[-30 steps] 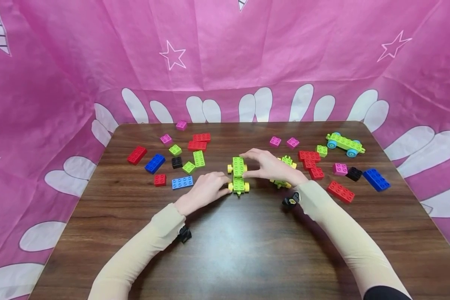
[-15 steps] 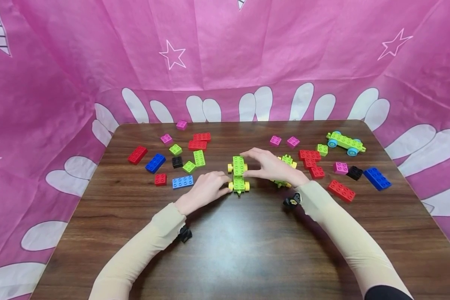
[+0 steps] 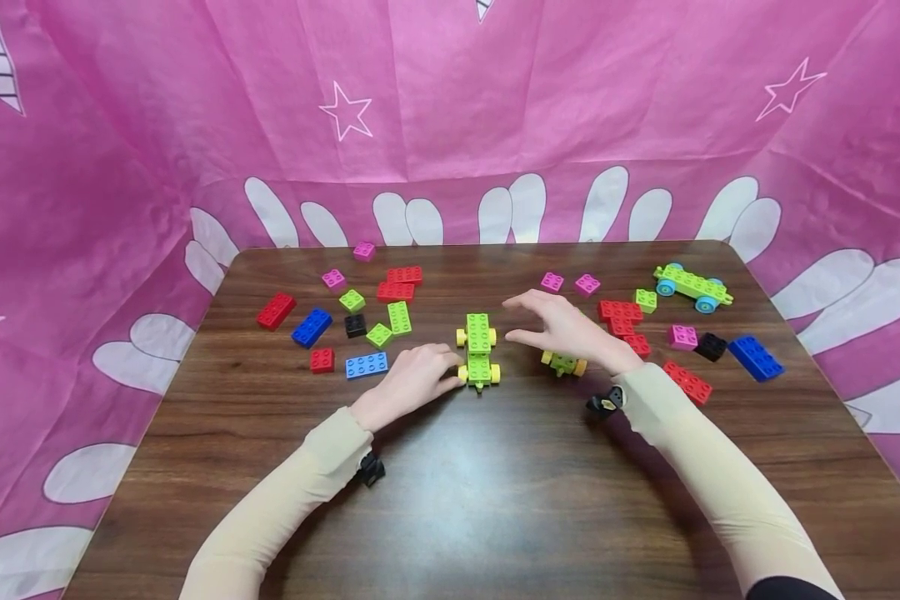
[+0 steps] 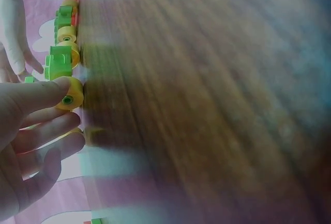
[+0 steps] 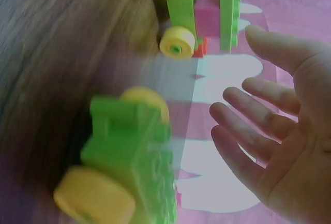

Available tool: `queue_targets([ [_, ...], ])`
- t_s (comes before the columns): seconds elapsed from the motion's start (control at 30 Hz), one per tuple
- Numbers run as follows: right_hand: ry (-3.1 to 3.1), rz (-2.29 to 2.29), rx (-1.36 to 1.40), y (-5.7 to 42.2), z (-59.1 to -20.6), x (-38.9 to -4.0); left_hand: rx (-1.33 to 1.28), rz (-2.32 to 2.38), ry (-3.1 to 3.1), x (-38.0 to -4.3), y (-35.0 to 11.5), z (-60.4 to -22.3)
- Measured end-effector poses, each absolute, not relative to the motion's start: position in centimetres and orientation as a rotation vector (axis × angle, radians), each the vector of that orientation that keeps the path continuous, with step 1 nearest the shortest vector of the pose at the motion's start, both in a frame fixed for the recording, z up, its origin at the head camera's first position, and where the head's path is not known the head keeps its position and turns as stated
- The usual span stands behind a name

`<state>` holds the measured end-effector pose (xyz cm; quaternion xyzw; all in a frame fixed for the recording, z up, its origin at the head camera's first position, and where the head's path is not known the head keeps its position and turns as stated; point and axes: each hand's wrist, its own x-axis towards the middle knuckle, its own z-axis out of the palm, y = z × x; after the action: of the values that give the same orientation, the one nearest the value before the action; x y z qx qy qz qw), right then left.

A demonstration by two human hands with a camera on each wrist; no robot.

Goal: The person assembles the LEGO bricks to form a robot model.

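A lime green toy car [image 3: 479, 368] with yellow wheels stands mid-table; in the right wrist view a pink brick [image 5: 208, 13] sits on its base, with a lime green brick [image 5: 228, 14] on top. My left hand [image 3: 415, 377] holds the car at its near left wheel [image 4: 73, 93], thumb on one side and fingers curled on the other. My right hand [image 3: 562, 327] hovers to the car's right, fingers spread, holding nothing. Below that hand stands a second lime green car base [image 5: 139, 167] with yellow wheels, partly hidden by it in the head view.
Red, blue, pink, black and lime bricks lie at the left, among them a light blue brick [image 3: 367, 365] near my left hand. More bricks, such as a dark blue brick [image 3: 756, 358], lie at the right. A blue-wheeled car base [image 3: 692, 286] stands back right.
My right hand has let go of the stacked car's top brick and moved right and away from it. The left hand and the car have stayed in place.
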<state>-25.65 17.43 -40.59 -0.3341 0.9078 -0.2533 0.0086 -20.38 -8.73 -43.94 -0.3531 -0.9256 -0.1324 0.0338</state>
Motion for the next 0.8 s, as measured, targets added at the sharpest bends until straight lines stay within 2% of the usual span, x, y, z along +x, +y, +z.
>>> queue_targets([
  [0.23,2.895,-0.788,-0.892,20.2,-39.7,-25.5,-1.088,-0.401,-2.84,-20.4,-8.8,-43.9],
  [0.47,3.009,-0.699,-0.882,23.8,-39.4,-25.3,-1.101,-0.392,-2.835,-20.4,-8.6,-43.9],
  [0.8,3.017,-0.611,-0.642,28.2,-39.1,-24.2,-1.09,-0.395,-2.842,-20.3,-8.7,-43.9],
])
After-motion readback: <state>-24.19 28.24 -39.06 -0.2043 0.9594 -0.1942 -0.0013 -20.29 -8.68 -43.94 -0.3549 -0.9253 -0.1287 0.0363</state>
